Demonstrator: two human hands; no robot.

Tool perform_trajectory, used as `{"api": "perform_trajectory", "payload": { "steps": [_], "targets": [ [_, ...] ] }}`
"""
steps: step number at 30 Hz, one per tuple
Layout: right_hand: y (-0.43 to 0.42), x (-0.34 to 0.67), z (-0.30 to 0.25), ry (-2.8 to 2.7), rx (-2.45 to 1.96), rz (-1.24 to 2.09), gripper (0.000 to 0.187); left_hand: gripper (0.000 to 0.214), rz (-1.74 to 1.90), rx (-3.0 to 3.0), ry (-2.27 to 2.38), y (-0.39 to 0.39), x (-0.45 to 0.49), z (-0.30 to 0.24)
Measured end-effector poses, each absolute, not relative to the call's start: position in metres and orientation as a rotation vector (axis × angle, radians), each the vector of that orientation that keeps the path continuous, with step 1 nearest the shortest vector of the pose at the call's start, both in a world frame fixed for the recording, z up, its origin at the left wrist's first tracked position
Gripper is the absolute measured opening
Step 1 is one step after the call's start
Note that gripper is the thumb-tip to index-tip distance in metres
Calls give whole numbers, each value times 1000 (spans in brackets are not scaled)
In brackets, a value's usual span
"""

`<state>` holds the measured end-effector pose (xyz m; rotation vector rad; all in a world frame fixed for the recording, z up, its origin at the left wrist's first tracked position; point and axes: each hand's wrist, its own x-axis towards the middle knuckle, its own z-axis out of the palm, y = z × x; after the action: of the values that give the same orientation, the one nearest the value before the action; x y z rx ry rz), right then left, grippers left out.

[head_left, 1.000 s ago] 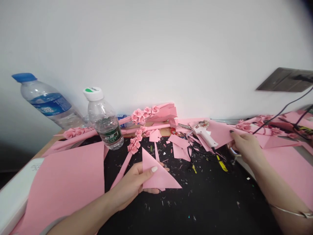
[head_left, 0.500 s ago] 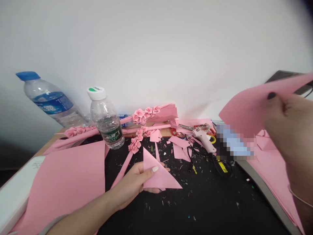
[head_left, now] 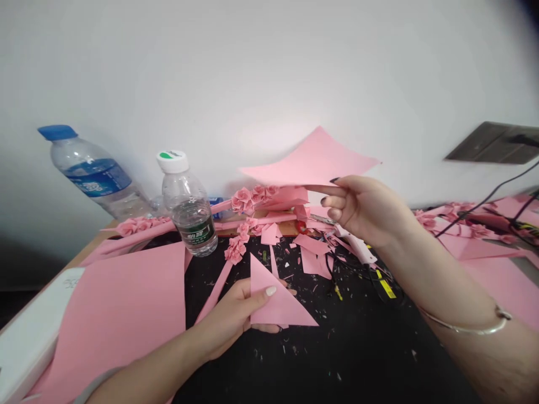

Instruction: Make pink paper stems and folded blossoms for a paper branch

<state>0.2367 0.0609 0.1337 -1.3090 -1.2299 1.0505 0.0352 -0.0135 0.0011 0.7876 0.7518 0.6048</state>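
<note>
Nearest of all, a left forearm in a grey cuff [head_left: 95,394] reaching in from the lower edge, the left hand [head_left: 236,314] low over the tabletop, nearly closed, thumb across the top and fingers beneath, pinching a folded pink paper triangle [head_left: 280,303]. Slender white-nailed thumb [head_left: 269,291] pressed flat on the triangle's face, its lower edge just above a black, scrap-strewn tabletop [head_left: 357,359].

To the right, a right forearm with a thin silver bangle [head_left: 467,328] angled up across the frame, wrist bent, the right hand [head_left: 366,210] raised and partly closed. Dark-nailed fingertips [head_left: 332,199] gripping the near edge of a large, thin pink paper sheet [head_left: 311,163], held almost level in the air, its far corner pointing up against the wall.

Just left of the triangle, a long narrow pink paper strip [head_left: 214,292] and a broad pink paper sheet [head_left: 122,314] lying flat. Beyond, small pink paper offcuts [head_left: 311,261] and a white hot-glue gun [head_left: 362,249], partly hidden behind the right hand. Farther still, a clear plastic bottle with a white cap [head_left: 189,207], upright, beside pink paper roses [head_left: 248,199], and a blue-capped plastic bottle [head_left: 92,174] tilted against a white wall [head_left: 252,73].
</note>
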Motion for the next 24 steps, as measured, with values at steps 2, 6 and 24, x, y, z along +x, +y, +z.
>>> {"api": "perform_trajectory", "payload": {
  "steps": [2, 6, 24],
  "targets": [
    [60, 232, 134, -1047, -1272, 1283, 23, 32, 604, 785, 742, -13, 35, 0],
    [63, 229, 141, -887, -1228, 1365, 24, 34, 600, 790, 740, -13, 35, -1],
    [45, 269, 195, -1825, -1466, -294, 14, 34, 605, 798, 726, -12, 34, -3]
  ]
}}
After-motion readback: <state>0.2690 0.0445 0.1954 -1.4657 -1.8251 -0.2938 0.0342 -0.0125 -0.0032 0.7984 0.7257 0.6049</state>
